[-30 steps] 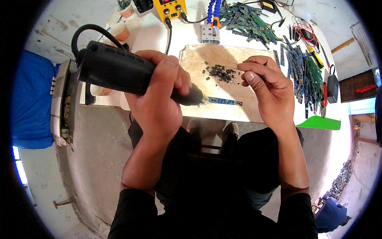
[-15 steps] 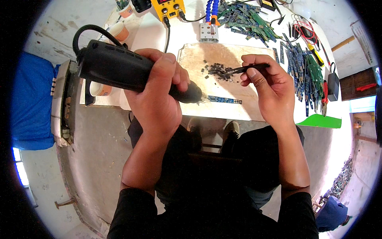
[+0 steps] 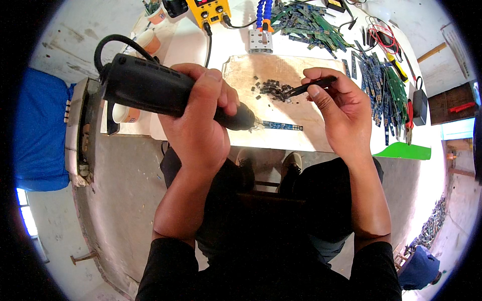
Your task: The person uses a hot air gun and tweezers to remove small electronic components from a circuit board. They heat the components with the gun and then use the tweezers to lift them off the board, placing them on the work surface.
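Note:
My left hand (image 3: 201, 110) is wrapped round a black hot air gun (image 3: 148, 86), its nozzle pointing right and down. At the nozzle lies a narrow blue circuit board strip (image 3: 282, 126), its left end partly hidden by the gun. My right hand (image 3: 341, 108) pinches black tweezers (image 3: 314, 87), their tips reaching left to a pile of small black chips (image 3: 273, 89). Whether the tips grip a chip is too small to tell. Pile and strip rest on a tan work board (image 3: 241, 65).
A yellow soldering station (image 3: 210, 11) and a metal block with blue hoses (image 3: 260, 41) stand at the back. Circuit strips heap at the back (image 3: 311, 25) and right (image 3: 384, 95). Red-handled pliers (image 3: 409, 118) lie beyond. Paper cups (image 3: 123, 113) stand left. Another person (image 3: 420, 268) is at lower right.
The tweezers have tilted slightly and shifted a little in my right fingers, tips still by the chip pile. The hot air gun has barely moved. The view has shifted slightly.

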`<state>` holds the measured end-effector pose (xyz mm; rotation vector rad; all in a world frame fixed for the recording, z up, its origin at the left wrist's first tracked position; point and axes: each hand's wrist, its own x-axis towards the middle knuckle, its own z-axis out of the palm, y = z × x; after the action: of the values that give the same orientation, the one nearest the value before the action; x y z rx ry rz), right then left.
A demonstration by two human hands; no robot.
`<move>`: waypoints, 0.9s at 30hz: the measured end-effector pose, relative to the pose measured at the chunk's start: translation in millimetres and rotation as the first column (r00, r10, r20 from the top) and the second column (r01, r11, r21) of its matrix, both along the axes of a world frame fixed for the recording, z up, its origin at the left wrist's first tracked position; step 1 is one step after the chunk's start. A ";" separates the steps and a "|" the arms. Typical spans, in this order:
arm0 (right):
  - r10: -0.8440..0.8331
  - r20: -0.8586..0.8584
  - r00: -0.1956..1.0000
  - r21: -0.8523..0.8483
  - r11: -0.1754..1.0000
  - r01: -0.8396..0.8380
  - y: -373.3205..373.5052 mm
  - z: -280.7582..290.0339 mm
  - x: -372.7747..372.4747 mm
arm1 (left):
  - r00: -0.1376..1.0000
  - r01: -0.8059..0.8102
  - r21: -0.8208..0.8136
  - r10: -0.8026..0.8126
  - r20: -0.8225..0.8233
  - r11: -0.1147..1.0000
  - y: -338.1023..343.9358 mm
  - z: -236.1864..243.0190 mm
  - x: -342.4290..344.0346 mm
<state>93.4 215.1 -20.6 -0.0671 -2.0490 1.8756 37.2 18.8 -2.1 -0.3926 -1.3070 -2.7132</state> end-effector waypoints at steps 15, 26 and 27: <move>-0.019 -0.019 1.000 -0.043 0.999 0.019 -0.1 -2.7 -1.3 | 1.000 0.004 -0.003 -0.004 0.028 1.000 5.6 0.7 3.0; -0.023 -0.021 1.000 -0.023 0.999 0.022 0.1 -3.2 -1.6 | 1.000 -0.011 0.006 0.011 0.007 1.000 6.7 -1.4 0.9; -0.024 -0.021 1.000 -0.021 1.000 0.023 -0.1 -3.1 -1.7 | 1.000 -0.017 0.018 0.017 0.014 1.000 8.1 -2.3 0.4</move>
<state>91.8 215.0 -23.7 -0.0761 -2.0060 1.8761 37.6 26.8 -4.5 -0.3596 -1.2821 -2.7173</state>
